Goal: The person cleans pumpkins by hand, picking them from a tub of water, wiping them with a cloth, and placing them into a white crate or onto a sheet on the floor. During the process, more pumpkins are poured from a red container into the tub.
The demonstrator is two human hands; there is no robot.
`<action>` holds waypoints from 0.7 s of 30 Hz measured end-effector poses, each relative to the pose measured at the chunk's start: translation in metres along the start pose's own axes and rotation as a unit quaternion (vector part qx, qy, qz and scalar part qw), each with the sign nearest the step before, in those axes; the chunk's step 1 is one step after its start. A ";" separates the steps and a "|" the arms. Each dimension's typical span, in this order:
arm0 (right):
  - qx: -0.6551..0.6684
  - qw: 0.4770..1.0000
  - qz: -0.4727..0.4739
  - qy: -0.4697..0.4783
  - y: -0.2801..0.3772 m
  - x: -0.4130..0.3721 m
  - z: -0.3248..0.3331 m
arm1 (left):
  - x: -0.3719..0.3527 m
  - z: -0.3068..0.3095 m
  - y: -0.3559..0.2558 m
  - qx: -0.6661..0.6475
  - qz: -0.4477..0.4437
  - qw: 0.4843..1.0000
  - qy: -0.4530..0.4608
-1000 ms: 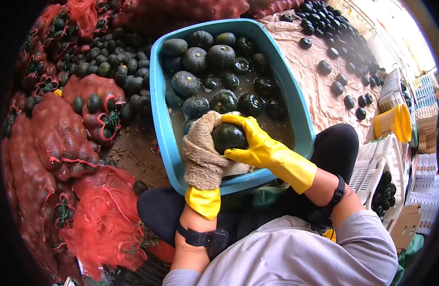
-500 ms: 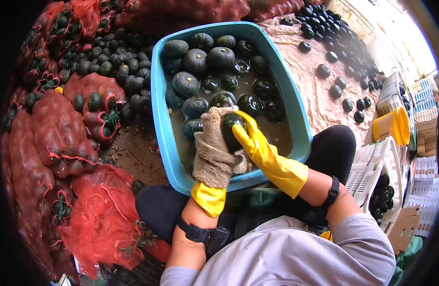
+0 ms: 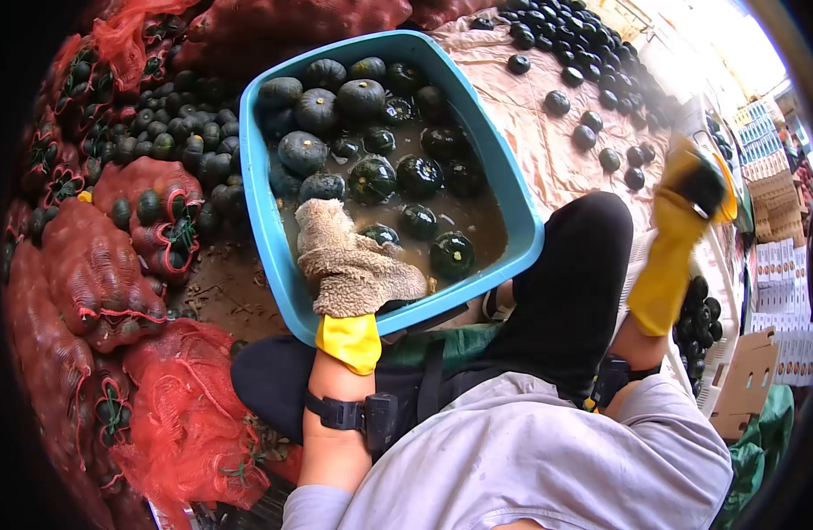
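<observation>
My left hand [image 3: 353, 256] wears a beige fluffy mitt over a yellow rubber glove. It hangs over the near left part of a blue tub [image 3: 519, 256], with the mitt spread and no squash in it. My right hand [image 3: 684, 185], in a yellow rubber glove, is out to the right and smeared by motion. It grips a dark green kabocha squash [image 3: 702, 187]. Murky water fills the tub, with several kabocha squashes [image 3: 373, 179] in it. Those near the middle look wet and shiny; some at the far end are duller.
Red mesh sacks [image 3: 97, 265] of squashes stand on the left, beside a loose squash heap [image 3: 185, 124]. More squashes [image 3: 592, 71] lie on a pinkish sheet [image 3: 512, 115] at the far right. A white crate [image 3: 722, 344] with squashes and a cardboard box [image 3: 744, 384] are at my right.
My right hand has swung from above the tub far to the right, carrying the kabocha squash away from the mitt. My left hand stays over the tub.
</observation>
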State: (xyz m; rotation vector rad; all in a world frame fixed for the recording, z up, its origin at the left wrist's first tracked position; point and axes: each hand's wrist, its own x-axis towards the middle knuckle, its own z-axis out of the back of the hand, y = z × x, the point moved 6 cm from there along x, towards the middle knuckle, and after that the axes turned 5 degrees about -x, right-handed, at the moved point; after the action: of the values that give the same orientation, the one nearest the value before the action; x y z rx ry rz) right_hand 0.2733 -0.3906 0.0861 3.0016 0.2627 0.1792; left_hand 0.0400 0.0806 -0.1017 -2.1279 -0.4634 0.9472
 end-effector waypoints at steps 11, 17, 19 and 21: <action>-0.833 0.099 -0.387 0.384 -0.308 -0.094 0.091 | -0.011 -0.006 -0.013 0.102 -0.109 0.987 0.067; -0.802 -0.032 -0.335 0.493 -0.361 -0.104 0.175 | -0.013 -0.010 -0.008 0.134 -0.140 0.977 0.087; -0.787 -0.032 -0.364 0.496 -0.363 -0.107 0.182 | -0.012 -0.013 -0.007 0.134 -0.146 0.976 0.090; -0.781 -0.004 -0.413 0.468 -0.366 -0.110 0.194 | -0.012 -0.012 -0.006 0.138 -0.149 0.975 0.090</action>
State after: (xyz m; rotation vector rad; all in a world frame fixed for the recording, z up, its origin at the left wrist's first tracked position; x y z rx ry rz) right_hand 0.1308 -0.0745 -0.1656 -0.2524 0.8534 1.1044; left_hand 0.0410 0.0719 -0.0864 -1.8098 -0.5093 0.6038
